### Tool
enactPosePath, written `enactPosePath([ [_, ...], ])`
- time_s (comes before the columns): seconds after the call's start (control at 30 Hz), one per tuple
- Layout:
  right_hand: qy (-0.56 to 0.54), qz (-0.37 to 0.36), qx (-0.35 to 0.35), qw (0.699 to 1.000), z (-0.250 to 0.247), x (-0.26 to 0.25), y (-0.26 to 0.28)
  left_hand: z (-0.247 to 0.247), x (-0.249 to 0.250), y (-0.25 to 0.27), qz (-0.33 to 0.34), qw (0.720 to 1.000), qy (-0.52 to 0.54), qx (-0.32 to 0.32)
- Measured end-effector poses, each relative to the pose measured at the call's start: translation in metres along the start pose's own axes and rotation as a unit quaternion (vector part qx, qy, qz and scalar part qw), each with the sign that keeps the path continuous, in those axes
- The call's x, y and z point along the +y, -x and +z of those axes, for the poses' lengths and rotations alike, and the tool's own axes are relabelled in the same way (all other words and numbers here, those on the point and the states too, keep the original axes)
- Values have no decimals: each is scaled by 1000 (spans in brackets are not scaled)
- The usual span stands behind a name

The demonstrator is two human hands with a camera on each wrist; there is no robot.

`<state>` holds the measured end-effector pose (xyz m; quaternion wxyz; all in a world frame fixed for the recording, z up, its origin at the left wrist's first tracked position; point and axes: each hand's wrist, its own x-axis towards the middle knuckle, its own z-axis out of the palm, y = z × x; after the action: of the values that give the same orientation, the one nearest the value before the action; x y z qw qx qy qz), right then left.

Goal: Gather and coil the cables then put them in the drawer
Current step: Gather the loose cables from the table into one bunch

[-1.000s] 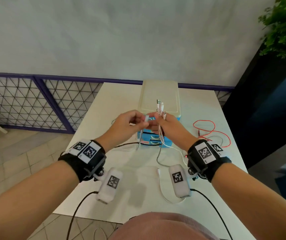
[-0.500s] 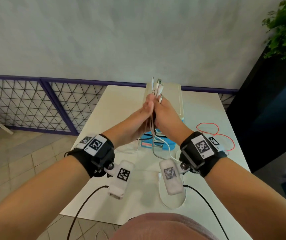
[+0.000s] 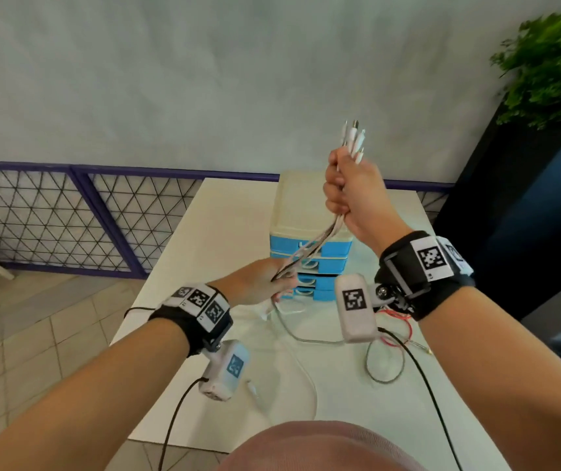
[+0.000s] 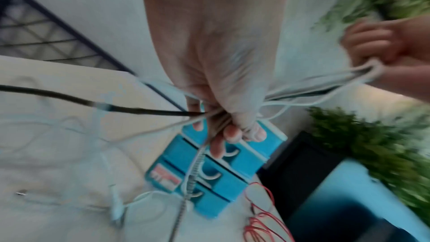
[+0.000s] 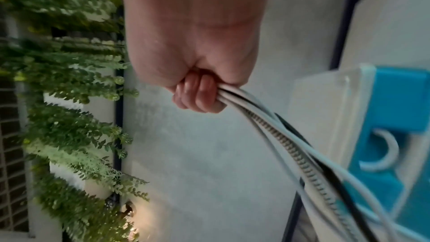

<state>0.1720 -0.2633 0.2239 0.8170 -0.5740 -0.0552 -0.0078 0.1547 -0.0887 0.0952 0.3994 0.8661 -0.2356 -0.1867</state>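
My right hand (image 3: 343, 192) is raised above the drawer unit and grips a bundle of cables (image 3: 313, 246) in a fist, their plug ends (image 3: 353, 137) sticking up. The right wrist view shows white, black and braided strands (image 5: 274, 128) leaving the fist (image 5: 197, 97). Lower down, my left hand (image 3: 265, 283) is curled round the same bundle (image 4: 302, 91) in front of the blue drawers (image 4: 221, 170). The slack trails onto the white table (image 3: 224, 226). A red cable (image 3: 398, 317) lies loose at the right. All drawers of the cream-topped unit (image 3: 301, 198) look closed.
Loose grey and white cable loops (image 3: 384, 365) lie on the table near its front edge. A dark planter with green foliage (image 3: 551, 69) stands at the right. A purple mesh fence (image 3: 68, 215) runs behind the table at the left.
My right hand has lifted the plug ends higher. My left hand has slid down the bundle away from the right hand, stretching the cables between them.
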Motion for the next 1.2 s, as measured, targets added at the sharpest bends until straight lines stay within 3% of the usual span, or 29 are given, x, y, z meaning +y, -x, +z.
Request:
enactPosePath([
  [0.23,141,-92,129,977,-33,-16,-6,-16,-64,16,-82,996,-21,34],
  [0.3,262,-145,171,939,-41,-15,-5,-20,-71,16,-87,994,-25,61],
  [0.37,412,-151,172,882,-43,-13,-3,-24,-67,12,-74,993,-27,85],
  [0.43,519,-105,99,843,-37,-8,2,-29,-49,6,-61,993,-41,95],
  [0.5,592,-58,-21,804,-27,3,10,-35,-26,-1,-35,993,-69,89],
  [0.6,622,13,-173,763,-15,25,18,-45,8,-7,20,985,-142,100],
  [0.7,592,27,-192,782,-14,40,16,-54,26,-7,51,985,-117,113],
  [0.87,560,-19,-105,821,-15,32,6,-65,42,-1,76,989,-28,124],
  [1.07,458,-34,25,888,-20,13,-7,-64,11,2,-8,994,-61,90],
  [1.2,374,-34,107,921,-29,-4,-16,-51,-43,6,-37,995,-73,56],
])
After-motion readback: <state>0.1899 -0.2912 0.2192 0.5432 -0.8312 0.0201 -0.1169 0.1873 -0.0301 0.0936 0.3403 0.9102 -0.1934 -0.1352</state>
